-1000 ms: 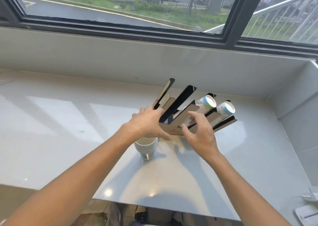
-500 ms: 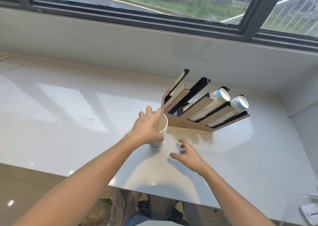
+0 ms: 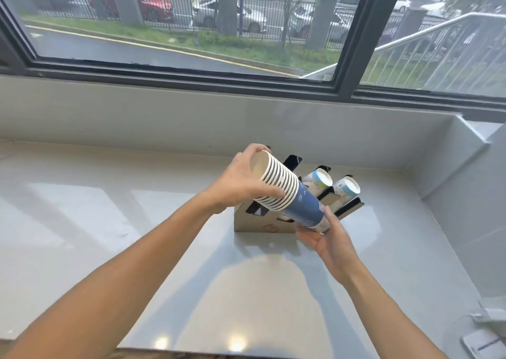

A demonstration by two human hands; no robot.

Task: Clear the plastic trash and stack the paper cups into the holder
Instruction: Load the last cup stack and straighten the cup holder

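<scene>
A long stack of nested paper cups [image 3: 290, 194], white rims on the upper left and a blue-printed cup on the lower right, is held tilted above the countertop. My left hand [image 3: 241, 183] grips its rim end. My right hand [image 3: 328, 238] cups its bottom end from below. Right behind it stands the slotted cup holder [image 3: 260, 226], wood-coloured with black dividers. Two rows of cups [image 3: 319, 180] [image 3: 346, 189] lie in its right slots, openings facing me. The holder's left slots are partly hidden by the stack.
The pale glossy countertop [image 3: 109, 235] runs to a low wall under a wide window. A raised ledge [image 3: 479, 180] bounds the right side. White papers and a cable [image 3: 484, 331] lie at the bottom right corner.
My left hand has lifted the cup stack off the counter and tipped it sideways in front of the holder. My right hand rose from the counter to support the stack's bottom end.
</scene>
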